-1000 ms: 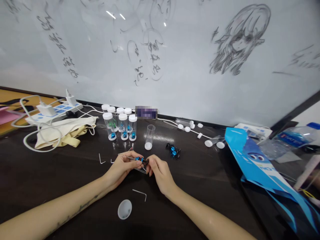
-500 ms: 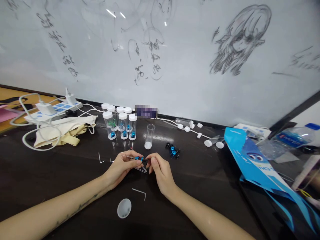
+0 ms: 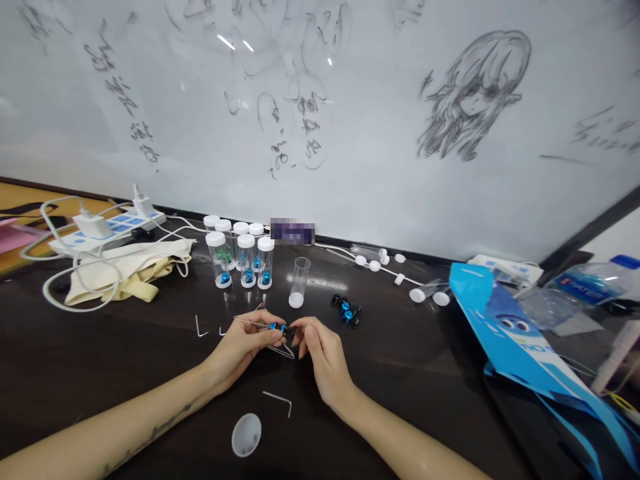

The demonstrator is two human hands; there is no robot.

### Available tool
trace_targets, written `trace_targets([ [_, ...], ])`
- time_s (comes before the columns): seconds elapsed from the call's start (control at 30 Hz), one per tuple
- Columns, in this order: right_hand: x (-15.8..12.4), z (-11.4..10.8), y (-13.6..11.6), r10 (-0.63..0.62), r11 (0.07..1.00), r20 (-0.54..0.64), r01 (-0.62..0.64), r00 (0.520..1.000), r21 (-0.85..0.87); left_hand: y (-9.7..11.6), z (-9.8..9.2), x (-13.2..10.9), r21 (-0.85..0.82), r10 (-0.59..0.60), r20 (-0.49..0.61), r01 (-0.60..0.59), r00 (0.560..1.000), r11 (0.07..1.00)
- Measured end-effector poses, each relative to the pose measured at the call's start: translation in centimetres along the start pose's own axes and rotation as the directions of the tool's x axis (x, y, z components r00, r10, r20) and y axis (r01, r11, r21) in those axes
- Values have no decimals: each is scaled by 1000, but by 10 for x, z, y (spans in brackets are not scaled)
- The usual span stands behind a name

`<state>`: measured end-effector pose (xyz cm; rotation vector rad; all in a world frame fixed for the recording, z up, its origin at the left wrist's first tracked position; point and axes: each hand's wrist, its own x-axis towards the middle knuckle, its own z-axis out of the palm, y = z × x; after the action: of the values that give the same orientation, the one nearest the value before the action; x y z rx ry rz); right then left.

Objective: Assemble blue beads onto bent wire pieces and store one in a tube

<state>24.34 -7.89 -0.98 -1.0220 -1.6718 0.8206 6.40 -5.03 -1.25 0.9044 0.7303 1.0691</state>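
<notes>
My left hand (image 3: 250, 340) is closed around a small blue-and-black metal part (image 3: 278, 328) above the dark table. A thin bent wire (image 3: 285, 351) passes through the same grip, its loop showing below the fingers. Close on the right, my right hand (image 3: 320, 350) has curled fingers, the index tip at the part's black end. What lies between those fingertips is hidden. Behind the hands stands an uncapped clear tube (image 3: 300, 283) with a white base. Similar blue-and-black parts (image 3: 347, 310) lie right of it. An L-shaped hex key (image 3: 278, 398) lies in front.
Several capped tubes (image 3: 245, 260) holding small blue or green parts stand at back left. A white cap-like dish (image 3: 247, 435) with tiny bits sits nearest me. Cloth bag (image 3: 120, 267) and power strip (image 3: 115, 223) are left; a blue package (image 3: 505, 327) and bottle (image 3: 585, 287) are right.
The view has tilted up slightly, so everything sits lower in the picture. My hands keep nearly the same pose around the part, the right fingers shifting slightly.
</notes>
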Motion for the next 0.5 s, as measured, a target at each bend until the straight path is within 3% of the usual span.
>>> trace_targets([
  [0.3, 2, 0, 3, 88, 993, 86, -81, 992, -83, 0, 0, 0, 11, -7, 20, 7, 1000, 1000],
  [0.5, 3, -1, -2, 52, 990, 63, -44, 997, -134, -1, -1, 0, -15, -5, 9, 5, 1000, 1000],
])
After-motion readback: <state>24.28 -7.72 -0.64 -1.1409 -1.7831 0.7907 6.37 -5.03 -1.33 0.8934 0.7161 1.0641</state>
